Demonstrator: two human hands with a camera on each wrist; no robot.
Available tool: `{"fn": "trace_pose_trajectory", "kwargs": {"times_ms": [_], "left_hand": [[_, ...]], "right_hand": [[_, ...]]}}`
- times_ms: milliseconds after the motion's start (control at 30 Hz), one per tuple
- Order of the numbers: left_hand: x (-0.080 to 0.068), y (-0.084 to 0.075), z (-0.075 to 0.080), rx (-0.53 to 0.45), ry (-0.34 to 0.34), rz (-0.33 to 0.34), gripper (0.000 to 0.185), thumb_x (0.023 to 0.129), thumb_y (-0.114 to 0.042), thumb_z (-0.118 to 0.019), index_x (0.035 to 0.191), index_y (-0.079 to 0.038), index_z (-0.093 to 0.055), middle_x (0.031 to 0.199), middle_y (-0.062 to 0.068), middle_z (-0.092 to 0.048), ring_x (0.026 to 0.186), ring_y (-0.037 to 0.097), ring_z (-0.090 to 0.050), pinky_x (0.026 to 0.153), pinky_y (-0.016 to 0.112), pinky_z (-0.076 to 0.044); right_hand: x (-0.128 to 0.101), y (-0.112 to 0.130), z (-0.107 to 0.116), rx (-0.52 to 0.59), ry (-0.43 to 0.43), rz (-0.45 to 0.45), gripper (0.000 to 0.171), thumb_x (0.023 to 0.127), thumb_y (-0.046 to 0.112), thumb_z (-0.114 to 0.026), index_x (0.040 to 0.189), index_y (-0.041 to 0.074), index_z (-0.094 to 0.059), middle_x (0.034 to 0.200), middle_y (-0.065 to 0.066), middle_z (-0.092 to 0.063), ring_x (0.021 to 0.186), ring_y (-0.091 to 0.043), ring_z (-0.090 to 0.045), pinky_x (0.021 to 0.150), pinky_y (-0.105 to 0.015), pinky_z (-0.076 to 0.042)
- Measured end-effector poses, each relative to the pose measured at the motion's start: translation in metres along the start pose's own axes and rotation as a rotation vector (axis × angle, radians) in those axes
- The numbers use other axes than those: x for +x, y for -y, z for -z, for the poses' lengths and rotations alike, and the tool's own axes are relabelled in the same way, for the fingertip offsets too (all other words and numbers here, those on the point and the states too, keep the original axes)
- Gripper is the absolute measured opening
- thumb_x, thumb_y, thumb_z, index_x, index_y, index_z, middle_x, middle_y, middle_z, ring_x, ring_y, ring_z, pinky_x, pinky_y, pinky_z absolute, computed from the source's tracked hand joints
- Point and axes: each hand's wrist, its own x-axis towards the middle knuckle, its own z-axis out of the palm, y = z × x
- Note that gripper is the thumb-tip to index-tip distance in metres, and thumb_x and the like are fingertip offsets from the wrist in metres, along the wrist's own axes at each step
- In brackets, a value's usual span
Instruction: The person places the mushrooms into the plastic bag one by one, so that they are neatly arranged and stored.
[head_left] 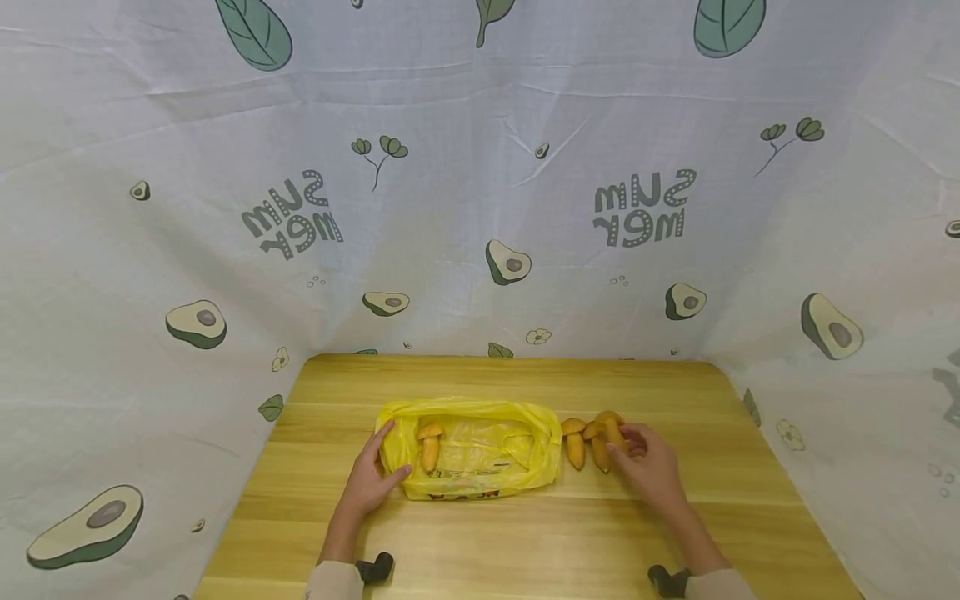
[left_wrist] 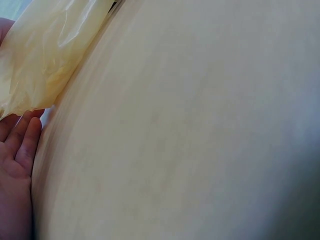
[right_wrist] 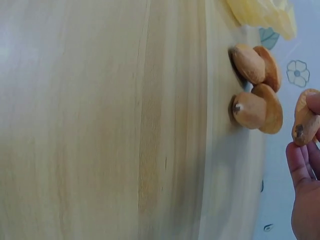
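An open yellow plastic bag [head_left: 480, 492] lies on the table, with one orange mushroom [head_left: 430, 450] inside at its left. My left hand [head_left: 369, 479] rests against the bag's left side, thumb and fingers spread apart. In the left wrist view, that hand's fingers [left_wrist: 31, 132] reach up to the bag [left_wrist: 55, 50], their tips partly hidden. To the right of the bag, my right hand [head_left: 651, 467] pinches a mushroom [head_left: 612, 431] between thumb and fingers. The right wrist view shows this held mushroom [right_wrist: 302, 120] raised beside two others lying on the table.
Two mushrooms, one [head_left: 574, 446] close to the bag and one [head_left: 599, 452] beside my right hand, lie side by side on the wooden table [head_left: 600, 542]. A patterned cloth [head_left: 480, 167] hangs behind the table's far edge and along both sides.
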Motion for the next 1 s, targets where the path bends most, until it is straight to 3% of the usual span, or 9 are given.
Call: {"fn": "trace_pose_trajectory", "kwargs": {"times_ms": [633, 1000], "left_hand": [[0.001, 0.000, -0.001, 0.012, -0.017, -0.025, 0.088, 0.088, -0.027, -0.081, 0.161, -0.013, -0.034, 0.164, 0.026, -0.032, 0.150, 0.051, -0.030, 0.116, 0.069, -0.031], [0.000, 0.001, 0.000, -0.012, -0.001, 0.002, 0.089, 0.089, -0.028, -0.080, 0.162, -0.015, -0.032, 0.166, 0.026, -0.028, 0.153, 0.051, -0.025, 0.119, 0.068, -0.028]], "right_hand": [[0.006, 0.025, -0.011, 0.019, 0.053, -0.065, 0.041, 0.094, 0.021, -0.078, 0.126, -0.001, -0.065, 0.118, -0.018, -0.071, 0.099, -0.025, -0.066, 0.079, -0.012, -0.052], [0.009, 0.034, -0.022, 0.043, 0.046, -0.044, 0.039, 0.091, 0.017, -0.080, 0.123, -0.001, -0.066, 0.114, -0.016, -0.072, 0.095, -0.015, -0.064, 0.080, -0.016, -0.055]]}}
